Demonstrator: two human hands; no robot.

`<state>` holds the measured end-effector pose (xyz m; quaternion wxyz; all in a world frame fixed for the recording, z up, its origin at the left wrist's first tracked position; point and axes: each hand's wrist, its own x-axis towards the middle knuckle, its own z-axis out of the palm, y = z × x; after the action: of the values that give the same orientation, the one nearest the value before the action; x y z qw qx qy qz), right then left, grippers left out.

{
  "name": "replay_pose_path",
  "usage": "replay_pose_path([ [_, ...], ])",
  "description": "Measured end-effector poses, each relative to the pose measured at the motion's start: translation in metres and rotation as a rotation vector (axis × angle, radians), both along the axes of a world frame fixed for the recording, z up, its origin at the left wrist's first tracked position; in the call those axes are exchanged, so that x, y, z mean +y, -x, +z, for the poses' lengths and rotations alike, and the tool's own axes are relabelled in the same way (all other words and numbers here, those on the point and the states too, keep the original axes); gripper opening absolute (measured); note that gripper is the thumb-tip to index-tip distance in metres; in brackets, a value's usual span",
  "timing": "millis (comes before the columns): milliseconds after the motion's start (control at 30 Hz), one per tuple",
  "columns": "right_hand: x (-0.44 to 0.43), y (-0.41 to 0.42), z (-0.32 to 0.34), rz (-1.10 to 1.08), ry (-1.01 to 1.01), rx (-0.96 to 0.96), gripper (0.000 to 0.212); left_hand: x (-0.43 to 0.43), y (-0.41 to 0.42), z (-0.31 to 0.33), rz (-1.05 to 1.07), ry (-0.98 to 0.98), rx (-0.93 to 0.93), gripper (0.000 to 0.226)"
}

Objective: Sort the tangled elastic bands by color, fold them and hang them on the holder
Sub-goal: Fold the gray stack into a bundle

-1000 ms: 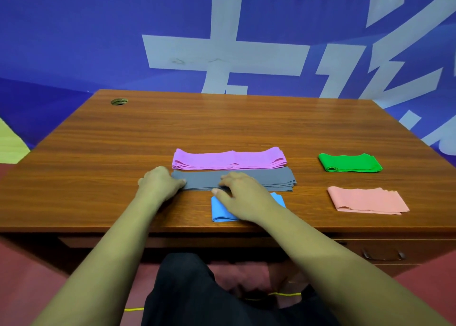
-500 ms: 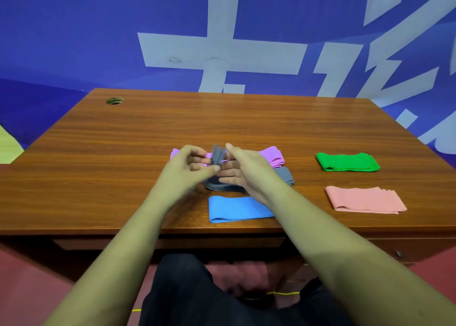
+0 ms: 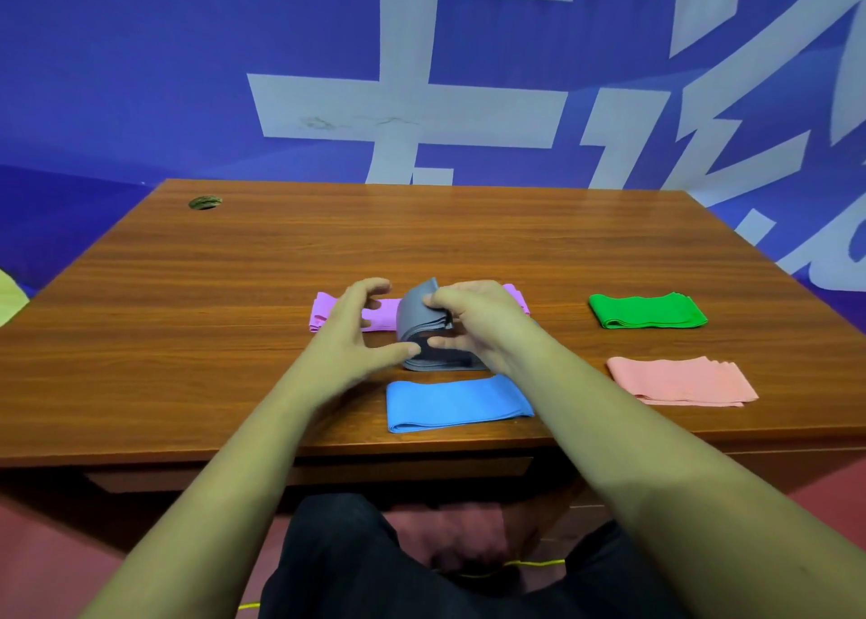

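Desk (image 3: pixel 211 351): hands (image 3: pixel 349 332) (image 3: pixel 482 323) and grey band (image 3: pixel 417 318) partly hide purple band (image 3: pixel 328 314).

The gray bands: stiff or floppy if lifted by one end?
Likely floppy: the gray bands bend in a tight curve where the right hand pinches them. Probably light, since a fingertip pinch holds the fold up. Layers may slide apart; separate edges show beside the pinch.

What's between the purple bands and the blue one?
The grey bands, half folded and pinched by the right hand, as the head view shows.
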<state>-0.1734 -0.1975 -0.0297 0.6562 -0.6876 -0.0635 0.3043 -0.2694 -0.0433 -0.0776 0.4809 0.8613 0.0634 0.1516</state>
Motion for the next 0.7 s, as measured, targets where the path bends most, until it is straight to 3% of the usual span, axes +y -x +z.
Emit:
replay_pose_path([
  [133, 0.004, 0.004, 0.02, 0.083, -0.07, -0.018, 0.016, 0.002, -0.009, -0.007, -0.136, 0.204, 0.017, 0.077],
  [333, -0.002, 0.001, 0.035, 0.099, -0.119, -0.025, 0.011, -0.002, -0.012, -0.016, -0.242, 0.445, 0.016, 0.045],
  [467, -0.007, -0.003, 0.039, 0.094, -0.188, 0.062, 0.014, -0.001, -0.014, -0.013, -0.263, 0.598, -0.001, 0.052],
  [600, -0.006, -0.009, 0.039, 0.064, -0.156, 0.039, 0.005, 0.004, -0.013, -0.013, -0.192, 0.559, -0.021, 0.062],
  [700, -0.009, -0.016, 0.032, 0.011, -0.069, 0.019, 0.007, 0.012, -0.009, -0.016, -0.134, 0.259, -0.024, 0.073],
])
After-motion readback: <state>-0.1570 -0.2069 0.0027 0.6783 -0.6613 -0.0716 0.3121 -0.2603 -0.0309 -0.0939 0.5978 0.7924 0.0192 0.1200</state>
